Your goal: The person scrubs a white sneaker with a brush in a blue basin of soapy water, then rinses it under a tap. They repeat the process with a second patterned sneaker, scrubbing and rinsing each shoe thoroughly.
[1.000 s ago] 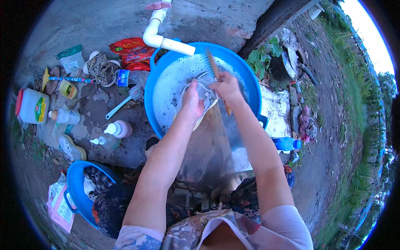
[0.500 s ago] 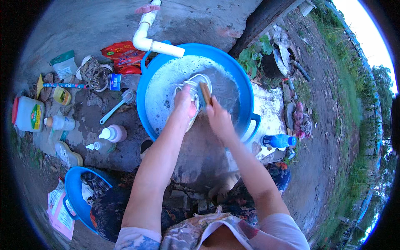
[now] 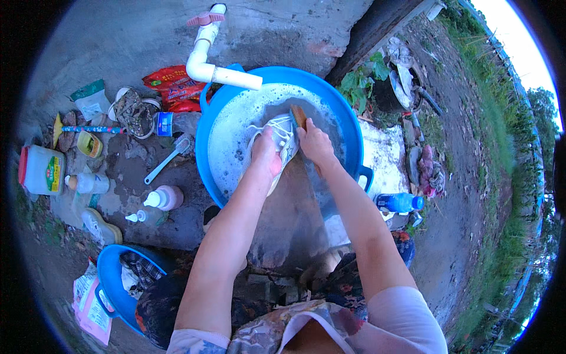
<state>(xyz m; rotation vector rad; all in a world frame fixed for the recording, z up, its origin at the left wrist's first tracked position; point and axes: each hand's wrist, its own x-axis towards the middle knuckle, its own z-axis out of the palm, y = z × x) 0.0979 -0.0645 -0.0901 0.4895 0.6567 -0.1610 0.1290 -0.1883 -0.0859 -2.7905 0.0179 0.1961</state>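
Observation:
A white lace-up shoe [image 3: 285, 131] is held over the large blue basin [image 3: 355, 137] by my left hand [image 3: 265, 152], whose fingers are closed round it. Loose laces hang off its side. In my right hand [image 3: 316, 143] is a wooden scrubbing brush [image 3: 299, 115], held just right of the shoe; whether its bristles touch the shoe is hidden. Foamy water [image 3: 227, 133] fills the left and far parts of the basin, greyer near the brush. A wet brownish slab [image 3: 289, 209] slopes from the basin toward me, below both hands.
A white pipe [image 3: 236, 78] with a pink tap overhangs the basin's far rim. Leftward lie a long-handled brush [image 3: 168, 160], pump bottle [image 3: 167, 197], plastic tub [image 3: 44, 171] and another white shoe [image 3: 101, 226]. A smaller blue basin [image 3: 115, 277] holds clothes; a blue bottle [image 3: 400, 202] stands right.
The shoe has turned so its laced upper shows more. My right hand and the brush have moved slightly away from me and to the right; the whole view has shifted a little.

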